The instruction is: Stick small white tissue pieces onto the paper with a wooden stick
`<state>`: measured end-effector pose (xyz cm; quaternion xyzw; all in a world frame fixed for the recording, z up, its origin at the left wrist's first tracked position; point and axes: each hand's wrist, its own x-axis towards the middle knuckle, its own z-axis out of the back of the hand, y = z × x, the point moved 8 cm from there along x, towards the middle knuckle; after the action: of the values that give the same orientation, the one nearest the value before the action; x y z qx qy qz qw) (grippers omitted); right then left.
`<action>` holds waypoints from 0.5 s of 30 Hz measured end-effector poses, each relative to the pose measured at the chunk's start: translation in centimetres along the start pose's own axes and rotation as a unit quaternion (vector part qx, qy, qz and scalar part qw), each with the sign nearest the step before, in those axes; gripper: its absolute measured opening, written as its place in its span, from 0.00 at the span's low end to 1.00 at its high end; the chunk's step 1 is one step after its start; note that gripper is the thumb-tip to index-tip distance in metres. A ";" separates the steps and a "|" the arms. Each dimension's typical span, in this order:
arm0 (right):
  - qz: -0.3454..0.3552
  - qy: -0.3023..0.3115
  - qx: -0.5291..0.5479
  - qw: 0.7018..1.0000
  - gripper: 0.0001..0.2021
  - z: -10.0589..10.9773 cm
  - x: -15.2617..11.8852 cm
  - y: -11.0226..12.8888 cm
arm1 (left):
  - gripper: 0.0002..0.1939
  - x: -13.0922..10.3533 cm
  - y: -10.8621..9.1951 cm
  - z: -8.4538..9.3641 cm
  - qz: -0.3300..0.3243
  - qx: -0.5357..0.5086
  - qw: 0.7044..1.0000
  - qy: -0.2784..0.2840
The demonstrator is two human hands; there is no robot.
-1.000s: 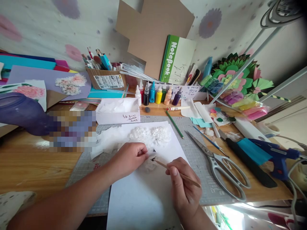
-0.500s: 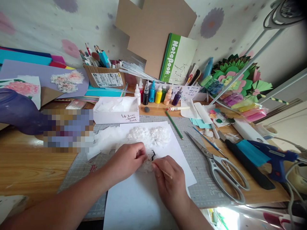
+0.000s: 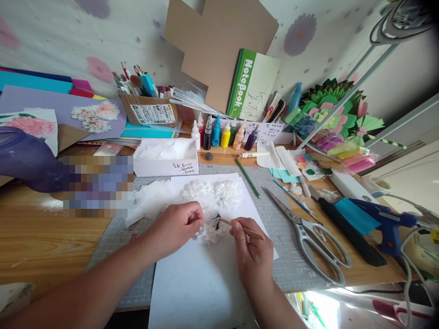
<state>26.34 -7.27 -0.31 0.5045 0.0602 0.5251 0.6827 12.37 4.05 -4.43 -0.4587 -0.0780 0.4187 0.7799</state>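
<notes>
My right hand [image 3: 254,244] grips a thin wooden stick [image 3: 254,233], whose tip points left into a ruffled white tissue-paper flower [image 3: 211,232]. At that flower's left edge, my left hand [image 3: 181,221] is closed in a pinch on the thin paper. A small black patch [image 3: 218,221] shows among the petals by the stick's tip. Two fuller white ruffled flowers [image 3: 212,194] sit just beyond my hands on a white paper sheet [image 3: 181,283]. Loose white tissue pieces [image 3: 151,198] lie to their left.
A grey cutting mat [image 3: 288,274] lies under the sheet. To the right are large scissors [image 3: 305,233], a black-handled knife [image 3: 353,233] and a blue glue gun [image 3: 389,224]. Several paint bottles [image 3: 216,132] and a white box of tissue [image 3: 166,167] stand behind. A purple sleeve [image 3: 30,160] is at left.
My right hand has drawn back to the right with the stick, uncovering more of the flower. My left hand has shifted slightly left and up.
</notes>
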 end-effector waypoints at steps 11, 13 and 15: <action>0.031 0.066 0.070 0.995 0.11 -0.9 -0.2 1.1 | 0.12 -5.2 5.9 13.6 0.086 0.171 0.953 -0.235; 0.028 0.071 0.062 0.995 0.11 -1.0 -0.3 0.9 | 0.13 -6.0 6.4 14.6 0.086 0.204 0.947 -0.233; 0.038 0.073 0.059 0.995 0.11 -1.0 -0.4 0.8 | 0.14 -6.4 6.6 14.4 0.075 0.227 0.951 -0.197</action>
<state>24.99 -6.97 -0.37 0.5058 0.1218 0.5816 0.6254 -2.81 10.29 0.20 -0.1823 -0.0980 0.5642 0.7993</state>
